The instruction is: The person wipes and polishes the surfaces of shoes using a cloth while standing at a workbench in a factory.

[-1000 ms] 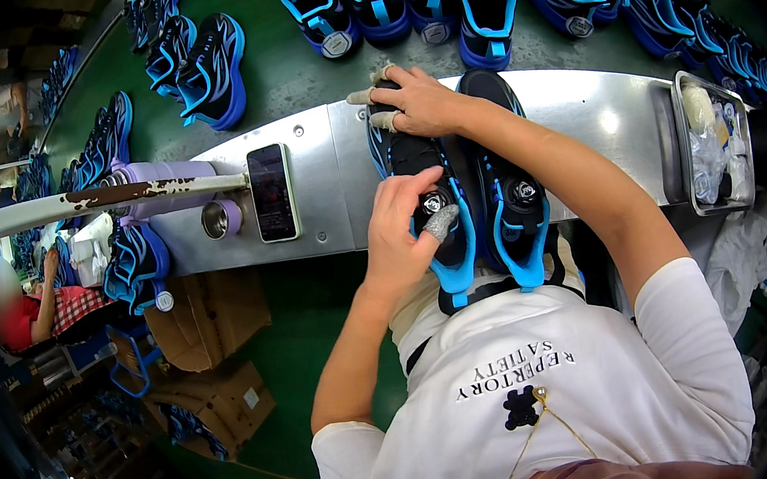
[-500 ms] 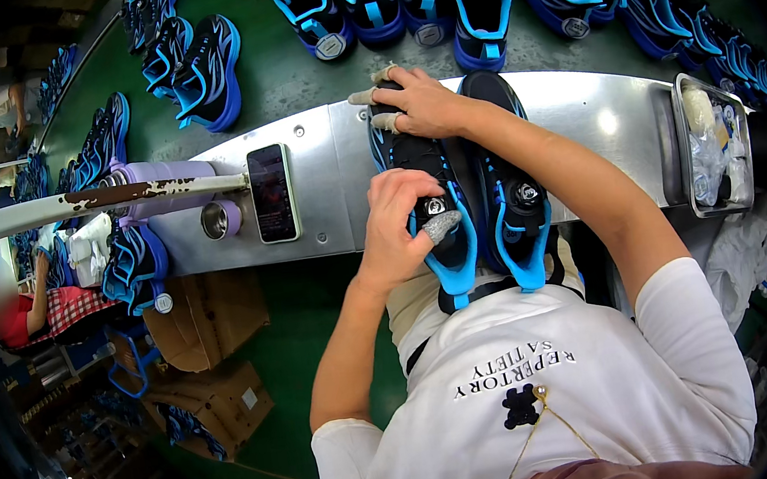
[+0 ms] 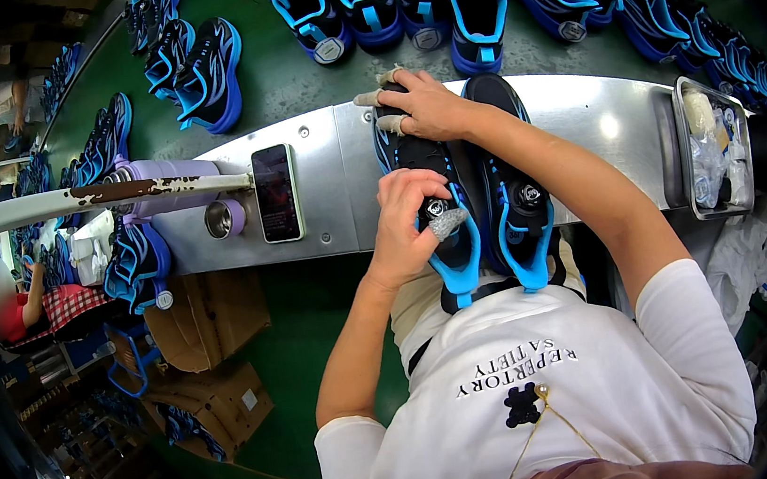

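1. Head view: left hand (image 3: 410, 222) is on the tongue end of the left black-and-blue sneaker (image 3: 432, 206), fingers (image 3: 398, 202) curled around the round dial on its tongue, pinching it.
2. Right hand (image 3: 425, 107) lies over the toe end of the same sneaker at the far edge of the table (image 3: 329, 179), fingers spread and pressing down; some fingertips wear pale tape or finger cots. It holds the shoe in place rather than gripping around it.
3. The sneaker lies lengthwise on the metal table, toe away from the person, heel hanging over the near edge above the lap.
4. A second matching sneaker (image 3: 516, 196) lies just beside it to the right, touching or nearly so, under the right forearm.
5. A smartphone (image 3: 276, 193) lies flat on the table left of the shoes, with a small metal cup (image 3: 224, 218) next to it and a lilac bottle (image 3: 164, 184) further left.
6. A clear tray (image 3: 711, 145) of pale bits sits at the right end of the table.
7. Green conveyor belt (image 3: 289, 70) beyond the table carries rows of blue sneakers (image 3: 204, 75).
8. Cardboard boxes (image 3: 207, 354) stand on the floor to the lower left.
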`<action>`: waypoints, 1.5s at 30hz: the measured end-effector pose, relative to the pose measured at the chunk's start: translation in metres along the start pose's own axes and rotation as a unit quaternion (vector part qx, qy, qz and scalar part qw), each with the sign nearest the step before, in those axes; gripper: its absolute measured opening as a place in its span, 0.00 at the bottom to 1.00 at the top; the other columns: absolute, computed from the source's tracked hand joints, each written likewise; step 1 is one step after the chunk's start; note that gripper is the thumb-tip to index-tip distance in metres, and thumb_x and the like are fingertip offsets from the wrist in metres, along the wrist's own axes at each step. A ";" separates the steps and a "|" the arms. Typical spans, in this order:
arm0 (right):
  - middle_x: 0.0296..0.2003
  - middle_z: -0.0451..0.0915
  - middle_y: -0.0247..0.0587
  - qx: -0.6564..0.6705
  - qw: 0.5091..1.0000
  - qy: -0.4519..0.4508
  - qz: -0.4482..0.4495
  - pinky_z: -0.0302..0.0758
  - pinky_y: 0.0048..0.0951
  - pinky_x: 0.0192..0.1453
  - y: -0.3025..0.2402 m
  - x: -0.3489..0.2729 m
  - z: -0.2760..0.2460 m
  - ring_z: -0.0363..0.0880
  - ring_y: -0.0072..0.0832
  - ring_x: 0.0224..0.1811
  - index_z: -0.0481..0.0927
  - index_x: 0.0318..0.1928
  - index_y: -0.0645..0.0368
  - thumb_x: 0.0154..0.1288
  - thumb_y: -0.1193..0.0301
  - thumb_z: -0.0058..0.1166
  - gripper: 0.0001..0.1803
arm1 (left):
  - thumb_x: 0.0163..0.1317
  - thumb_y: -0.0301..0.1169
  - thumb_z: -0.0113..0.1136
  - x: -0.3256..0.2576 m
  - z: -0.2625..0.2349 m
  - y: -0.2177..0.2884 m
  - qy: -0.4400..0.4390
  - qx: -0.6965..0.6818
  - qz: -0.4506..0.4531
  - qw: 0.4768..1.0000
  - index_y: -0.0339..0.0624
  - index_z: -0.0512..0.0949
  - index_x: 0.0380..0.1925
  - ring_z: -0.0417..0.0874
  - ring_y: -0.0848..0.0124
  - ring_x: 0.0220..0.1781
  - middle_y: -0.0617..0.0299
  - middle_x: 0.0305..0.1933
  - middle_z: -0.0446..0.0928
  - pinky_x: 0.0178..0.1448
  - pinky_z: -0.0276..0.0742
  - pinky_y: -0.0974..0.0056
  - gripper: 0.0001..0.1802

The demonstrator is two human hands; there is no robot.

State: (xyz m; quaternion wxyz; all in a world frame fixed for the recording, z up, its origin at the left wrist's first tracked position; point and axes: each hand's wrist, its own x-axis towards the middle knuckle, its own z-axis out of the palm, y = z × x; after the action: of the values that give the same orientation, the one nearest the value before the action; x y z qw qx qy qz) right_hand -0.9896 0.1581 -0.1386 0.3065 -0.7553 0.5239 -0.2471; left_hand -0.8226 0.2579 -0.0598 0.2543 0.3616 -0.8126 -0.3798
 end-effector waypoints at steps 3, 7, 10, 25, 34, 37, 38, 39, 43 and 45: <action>0.64 0.63 0.51 -0.006 1.000 0.018 -0.023 0.63 0.51 0.67 0.002 0.001 0.001 0.63 0.56 0.62 0.71 0.64 0.28 0.65 0.52 0.52 0.26 | 0.50 0.32 0.67 0.005 -0.010 0.001 -0.042 0.023 0.028 0.998 0.43 0.78 0.37 0.70 0.56 0.55 0.59 0.49 0.78 0.64 0.62 0.57 0.14; 0.62 0.65 0.55 0.022 0.998 0.046 -0.032 0.63 0.48 0.68 -0.004 -0.020 -0.023 0.65 0.55 0.63 0.73 0.63 0.36 0.63 0.56 0.57 0.27 | 0.55 0.26 0.60 -0.006 -0.006 0.030 0.059 0.036 -0.027 0.997 0.40 0.77 0.40 0.70 0.54 0.55 0.56 0.50 0.77 0.61 0.64 0.55 0.12; 0.65 0.62 0.57 0.137 0.985 -0.073 -0.071 0.62 0.46 0.70 -0.032 -0.069 -0.078 0.61 0.54 0.67 0.71 0.66 0.42 0.56 0.52 0.64 0.36 | 0.55 0.26 0.59 -0.015 -0.025 0.029 0.027 0.163 -0.077 0.983 0.36 0.76 0.40 0.75 0.50 0.43 0.51 0.42 0.75 0.48 0.72 0.53 0.12; 0.64 0.64 0.52 0.060 0.991 -0.074 -0.090 0.65 0.40 0.70 -0.066 -0.111 -0.055 0.64 0.48 0.65 0.62 0.67 0.65 0.39 0.67 0.72 0.52 | 0.53 0.41 0.60 0.037 -0.026 0.048 -0.268 0.363 -0.191 0.872 0.38 0.79 0.30 0.85 0.55 0.37 0.51 0.32 0.82 0.40 0.81 0.53 0.16; 0.62 0.69 0.50 -0.048 0.993 -0.014 -0.110 0.71 0.35 0.65 -0.073 -0.113 -0.045 0.68 0.43 0.62 0.67 0.64 0.65 0.34 0.66 0.74 0.51 | 0.42 0.38 0.65 0.058 -0.035 0.039 -0.373 0.358 -0.072 0.853 0.38 0.78 0.23 0.82 0.51 0.33 0.52 0.29 0.80 0.39 0.78 0.52 0.15; 0.61 0.70 0.49 -0.034 0.994 -0.021 -0.098 0.72 0.34 0.64 -0.073 -0.114 -0.045 0.70 0.41 0.61 0.69 0.63 0.65 0.34 0.65 0.75 0.50 | 0.41 0.39 0.65 0.063 -0.038 0.035 -0.433 0.374 -0.015 0.820 0.39 0.78 0.24 0.81 0.52 0.33 0.53 0.28 0.80 0.38 0.79 0.52 0.15; 0.61 0.70 0.49 -0.034 0.995 -0.022 -0.095 0.72 0.34 0.64 -0.072 -0.114 -0.046 0.70 0.41 0.61 0.69 0.63 0.65 0.34 0.65 0.75 0.50 | 0.41 0.40 0.65 0.063 -0.040 0.033 -0.418 0.356 -0.009 0.836 0.39 0.79 0.24 0.83 0.53 0.32 0.51 0.26 0.80 0.38 0.80 0.53 0.15; 0.63 0.69 0.48 -0.025 0.996 -0.027 -0.085 0.72 0.35 0.64 -0.072 -0.114 -0.048 0.70 0.41 0.62 0.68 0.64 0.62 0.33 0.67 0.74 0.51 | 0.42 0.41 0.65 0.063 -0.041 0.032 -0.403 0.338 -0.003 0.851 0.38 0.81 0.23 0.84 0.54 0.31 0.50 0.25 0.81 0.38 0.81 0.53 0.16; 0.58 0.73 0.47 -0.035 0.994 0.002 -0.100 0.73 0.34 0.62 -0.071 -0.113 -0.047 0.73 0.40 0.58 0.70 0.62 0.65 0.34 0.66 0.75 0.49 | 0.43 0.38 0.62 0.062 -0.047 0.040 -0.379 0.273 -0.094 0.880 0.38 0.81 0.23 0.83 0.52 0.31 0.48 0.25 0.80 0.39 0.80 0.52 0.13; 0.58 0.73 0.46 -0.038 0.995 -0.012 -0.097 0.74 0.35 0.61 -0.066 -0.113 -0.042 0.73 0.41 0.58 0.71 0.62 0.62 0.34 0.67 0.75 0.48 | 0.45 0.34 0.60 0.065 -0.043 0.057 -0.349 0.254 -0.101 0.897 0.38 0.81 0.26 0.82 0.49 0.32 0.47 0.26 0.80 0.39 0.79 0.50 0.11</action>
State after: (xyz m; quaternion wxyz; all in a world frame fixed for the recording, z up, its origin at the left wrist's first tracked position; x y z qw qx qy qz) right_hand -1.0143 0.2732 -0.0678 0.2582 -0.8164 0.4538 -0.2466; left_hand -0.8551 0.2140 0.0200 -0.1853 0.3382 -0.8772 -0.2861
